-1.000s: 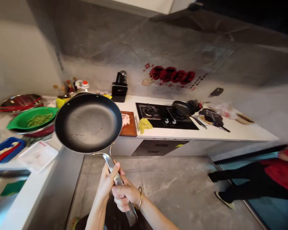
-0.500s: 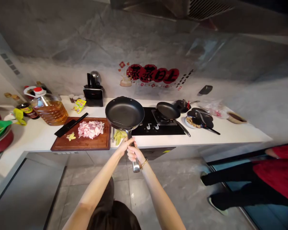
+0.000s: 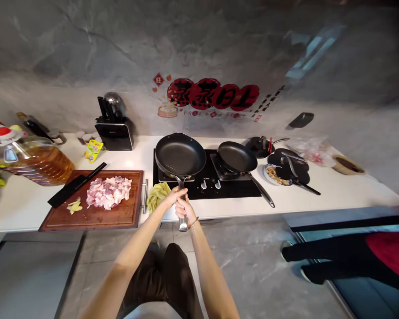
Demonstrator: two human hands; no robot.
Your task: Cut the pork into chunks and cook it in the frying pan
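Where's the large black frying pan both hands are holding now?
In the head view, the held frying pan is at centre, over the left part of the black glass hob, left of another round black pan.

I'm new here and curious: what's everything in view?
counter: 1, white, mid-picture
hob: 1, black, counter centre
frying pan: 1, black, over hob's left
second pan: 1, black, on hob's right
cutting board: 1, brown, counter left
meat pieces: many, pink, on board
cleaver: 1, black, on board
ginger-like pieces: several, yellow, on board
oil jug: 1, amber, far left
knife block: 1, black, behind board
packet: 1, yellow, beside knife block
cloth: 1, yellow, by hob
food bowl: 1, blue-white, right of hob
plastic bag: 1, clear, far right
wall lettering: 1 group, red, above hob
other person: 1, red top, lower right
left hand, right hand: 1 each, holding frying pan
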